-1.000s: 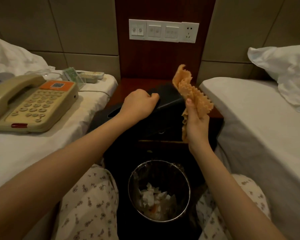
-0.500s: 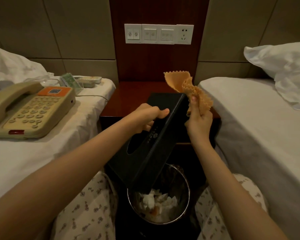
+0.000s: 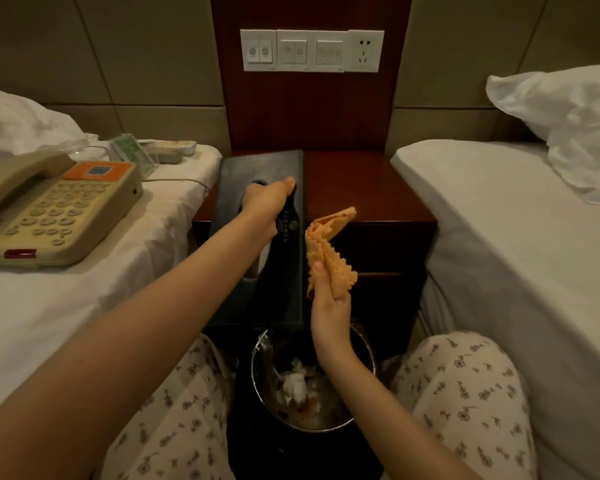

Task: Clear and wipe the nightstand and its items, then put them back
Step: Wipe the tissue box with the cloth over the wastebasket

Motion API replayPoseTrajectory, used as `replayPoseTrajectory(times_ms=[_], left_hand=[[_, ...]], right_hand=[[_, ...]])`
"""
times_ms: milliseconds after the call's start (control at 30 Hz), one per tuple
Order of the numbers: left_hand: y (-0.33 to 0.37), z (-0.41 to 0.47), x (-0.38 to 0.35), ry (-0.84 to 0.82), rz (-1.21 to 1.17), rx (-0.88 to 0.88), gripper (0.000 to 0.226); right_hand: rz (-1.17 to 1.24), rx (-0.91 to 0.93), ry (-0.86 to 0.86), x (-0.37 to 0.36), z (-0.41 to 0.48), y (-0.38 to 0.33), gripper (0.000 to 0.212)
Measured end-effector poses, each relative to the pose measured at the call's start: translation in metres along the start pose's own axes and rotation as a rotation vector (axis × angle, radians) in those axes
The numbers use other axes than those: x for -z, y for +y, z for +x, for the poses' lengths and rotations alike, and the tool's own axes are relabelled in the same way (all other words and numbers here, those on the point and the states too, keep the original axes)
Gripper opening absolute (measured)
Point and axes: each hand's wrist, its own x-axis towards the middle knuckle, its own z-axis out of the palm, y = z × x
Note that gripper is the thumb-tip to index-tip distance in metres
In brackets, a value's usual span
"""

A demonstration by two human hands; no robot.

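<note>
While left fingers [image 3: 285,186] curl round one tissue box [image 3: 257,168], right fingers [image 3: 321,279] pinching one cloth [image 3: 329,258], one bin [image 3: 312,426]

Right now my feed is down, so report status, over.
Left hand gripping black tissue box, near end over waste bin. Right hand holding orange cloth. Telephone aside on bed.

A tissue box [image 3: 260,168] is over the nightstand's [image 3: 361,188] left side, a bin [image 3: 254,370] before it. A telephone [image 3: 56,209] sits on the left bed [image 3: 49,306].

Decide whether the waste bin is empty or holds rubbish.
Holds rubbish: crumpled white tissues lie inside the waste bin, partly filling it.
</note>
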Motion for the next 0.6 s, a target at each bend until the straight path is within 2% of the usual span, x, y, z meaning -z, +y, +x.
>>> replayPoseTrajectory(times_ms=[133, 267, 333, 400, 600], left_hand=[[0.004, 0.004, -0.002, 0.039, -0.051, 0.035, 0.058], [0.002, 0.006, -0.001, 0.084, -0.087, 0.014, 0.059], [0.004, 0.005, -0.001, 0.101, -0.091, -0.003, 0.06], [0.004, 0.008, -0.001, 0.099, -0.084, -0.018, 0.062], [0.011, -0.003, -0.005, -0.033, -0.06, -0.01, 0.054]], right_hand=[[-0.024, -0.07, -0.032, -0.007, -0.017, 0.009, 0.026], [0.129, -0.316, -0.002, -0.011, -0.024, 0.022, 0.064], [0.197, -0.446, -0.001, -0.008, -0.021, 0.022, 0.053], [0.246, -0.501, -0.029, -0.006, -0.015, 0.019, 0.047], [0.492, -0.801, -0.038, 0.004, 0.008, 0.012, 0.059]])
